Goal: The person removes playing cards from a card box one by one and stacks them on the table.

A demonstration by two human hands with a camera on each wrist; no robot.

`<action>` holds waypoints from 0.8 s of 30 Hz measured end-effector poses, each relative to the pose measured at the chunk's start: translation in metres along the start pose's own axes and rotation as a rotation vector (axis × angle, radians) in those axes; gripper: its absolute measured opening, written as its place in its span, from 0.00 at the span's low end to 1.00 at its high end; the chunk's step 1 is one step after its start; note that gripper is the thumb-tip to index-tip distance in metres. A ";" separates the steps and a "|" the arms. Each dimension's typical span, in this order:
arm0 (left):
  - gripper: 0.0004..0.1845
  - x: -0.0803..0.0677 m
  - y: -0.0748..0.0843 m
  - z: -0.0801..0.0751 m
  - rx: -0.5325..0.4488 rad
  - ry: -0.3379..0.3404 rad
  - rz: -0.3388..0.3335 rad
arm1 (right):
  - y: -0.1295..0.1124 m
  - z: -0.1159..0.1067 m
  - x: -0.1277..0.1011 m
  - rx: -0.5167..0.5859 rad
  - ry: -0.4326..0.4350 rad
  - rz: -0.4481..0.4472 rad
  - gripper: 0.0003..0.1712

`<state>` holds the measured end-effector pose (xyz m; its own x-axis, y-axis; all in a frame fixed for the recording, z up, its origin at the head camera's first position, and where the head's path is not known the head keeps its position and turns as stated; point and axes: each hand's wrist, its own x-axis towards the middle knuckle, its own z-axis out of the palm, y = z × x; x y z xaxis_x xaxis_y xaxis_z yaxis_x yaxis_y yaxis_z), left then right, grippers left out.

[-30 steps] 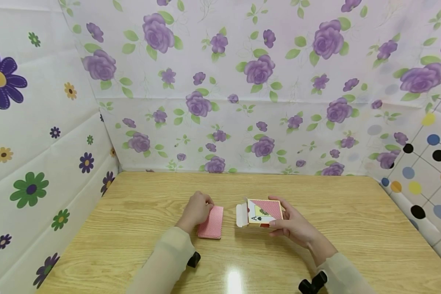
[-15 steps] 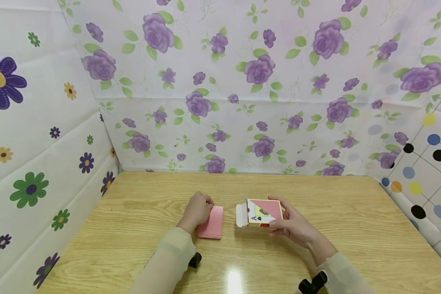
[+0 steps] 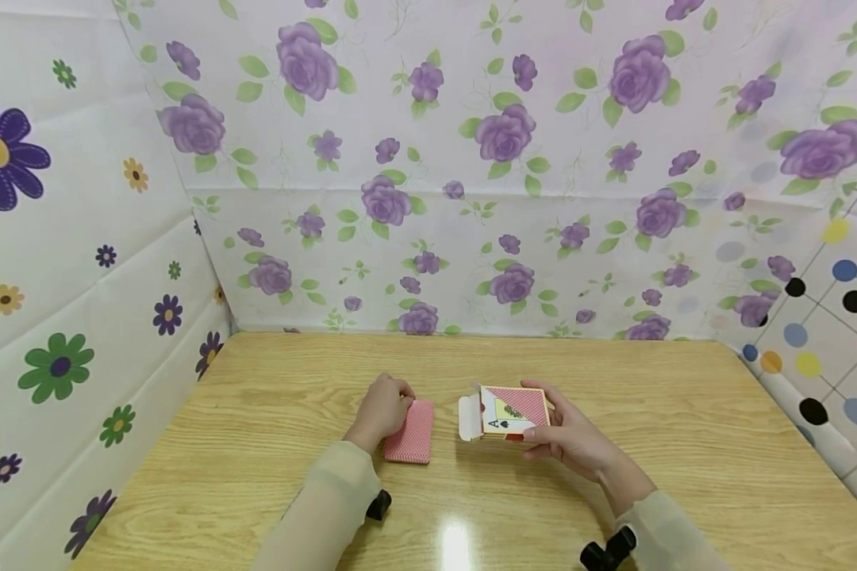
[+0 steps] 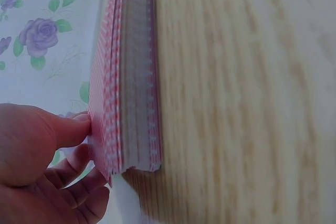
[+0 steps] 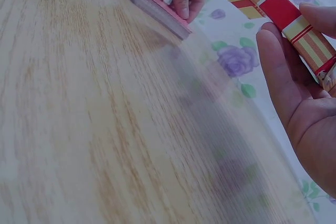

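Observation:
A deck of playing cards (image 3: 410, 432) with red patterned backs lies face down on the wooden table. My left hand (image 3: 383, 408) pinches it at its far end. The left wrist view shows the thumb on the top card of the deck (image 4: 136, 82) and the curled fingers at its end edge, where a top card sticks out slightly. Right of the deck, my right hand (image 3: 567, 436) holds a card box (image 3: 514, 411) just above the table, thumb on the near side and fingers behind. An ace of spades is printed on it. Its white end flap (image 3: 469, 418) hangs open toward the deck.
The wooden table (image 3: 271, 396) runs back to a wall of cloth (image 3: 457, 238) with purple roses. Other patterned cloths hang at left and right. Black wrist cameras (image 3: 607, 549) sit on both sleeves.

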<state>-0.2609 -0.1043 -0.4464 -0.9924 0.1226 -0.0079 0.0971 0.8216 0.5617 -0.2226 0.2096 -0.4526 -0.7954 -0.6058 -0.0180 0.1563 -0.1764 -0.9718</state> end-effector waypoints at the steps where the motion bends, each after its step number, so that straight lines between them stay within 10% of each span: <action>1: 0.07 0.000 0.000 0.000 -0.001 -0.001 -0.001 | 0.000 0.000 0.000 -0.001 0.001 0.001 0.46; 24: 0.10 0.000 0.002 0.002 0.004 -0.002 -0.019 | 0.000 -0.002 -0.001 0.011 -0.015 -0.007 0.45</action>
<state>-0.2601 -0.1011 -0.4470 -0.9939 0.1083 -0.0205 0.0785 0.8258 0.5585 -0.2230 0.2121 -0.4527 -0.7875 -0.6163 -0.0079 0.1577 -0.1891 -0.9692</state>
